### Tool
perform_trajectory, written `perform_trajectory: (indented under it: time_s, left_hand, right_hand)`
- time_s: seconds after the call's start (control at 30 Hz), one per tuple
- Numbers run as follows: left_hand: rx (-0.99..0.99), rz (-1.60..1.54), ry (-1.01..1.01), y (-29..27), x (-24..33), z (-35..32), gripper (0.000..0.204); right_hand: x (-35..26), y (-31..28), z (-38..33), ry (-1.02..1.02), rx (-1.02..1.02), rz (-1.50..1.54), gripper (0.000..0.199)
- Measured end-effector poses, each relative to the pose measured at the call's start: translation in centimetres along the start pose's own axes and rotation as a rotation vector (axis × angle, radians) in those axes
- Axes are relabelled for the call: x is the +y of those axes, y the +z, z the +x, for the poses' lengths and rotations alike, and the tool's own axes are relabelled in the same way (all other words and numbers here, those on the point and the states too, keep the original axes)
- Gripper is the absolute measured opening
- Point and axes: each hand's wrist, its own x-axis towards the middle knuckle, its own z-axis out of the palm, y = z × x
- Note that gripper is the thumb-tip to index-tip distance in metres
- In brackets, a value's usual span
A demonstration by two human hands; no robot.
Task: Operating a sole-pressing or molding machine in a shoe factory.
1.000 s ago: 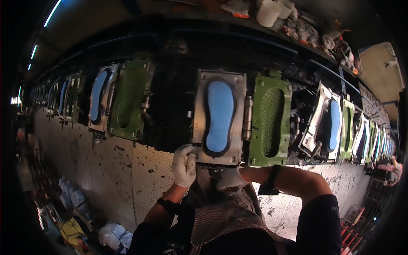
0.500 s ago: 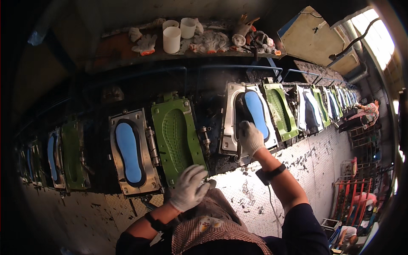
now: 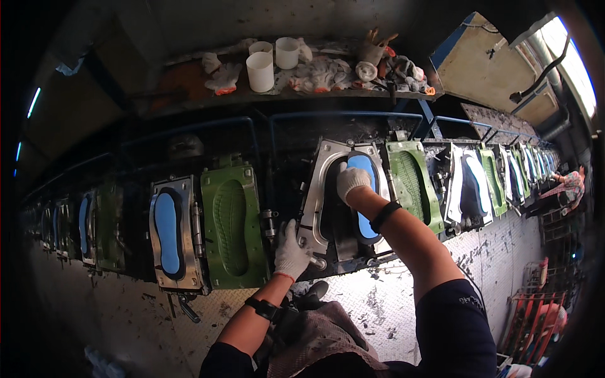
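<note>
- Patterned floor (image 3: 362, 293) nearest.
- Left hand (image 3: 292, 254) at metal frame (image 3: 312, 205), near corner; finger grip cannot be told.
- Right hand (image 3: 351, 181) over blue sole (image 3: 367, 227), fingers bent; pinching cannot be told.
- Sole right of frame, long axis near-to-far, far end slightly left.

Looks like a head-worn fisheye fairly near, above and behind the gloved fingers (image 3: 290, 242), tipped down-forward, wide enough to catch the shelf (image 3: 178, 80) beyond them.
</note>
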Motion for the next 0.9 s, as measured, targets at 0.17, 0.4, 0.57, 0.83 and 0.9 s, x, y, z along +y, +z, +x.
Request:
perform_trajectory:
  time_s: [0.17, 0.4, 0.57, 0.83, 0.9]
  left_hand:
    - [-0.102, -0.072, -0.219, 1.7, 1.9, -0.8, 0.090]
    - [-0.316, -0.232, -0.231, 10.6, 6.1, -3.5, 0.100]
    - [-0.042, -0.279, -0.171, 13.9, 8.0, -2.4, 0.121]
    - [0.176, 0.118, 0.634, 12.6, 9.4, 0.9, 0.058]
    - [0.235, -0.041, 0.655, 12.7, 10.6, 1.4, 0.035]
  right_hand:
    - [2.8, 2.4, -0.6, -0.037, 0.113, 0.146, 0.039]
    - [7.4, -0.1, -3.6, -0.195, 0.118, 0.344, 0.048]
    - [10.1, 2.4, -7.8, -0.394, 0.834, 0.481, 0.050]
    - [13.8, 12.4, -12.3, -0.575, 0.421, 0.902, 0.046]
    - [15.2, 13.2, -13.8, -0.637, 0.434, 0.866, 0.043]
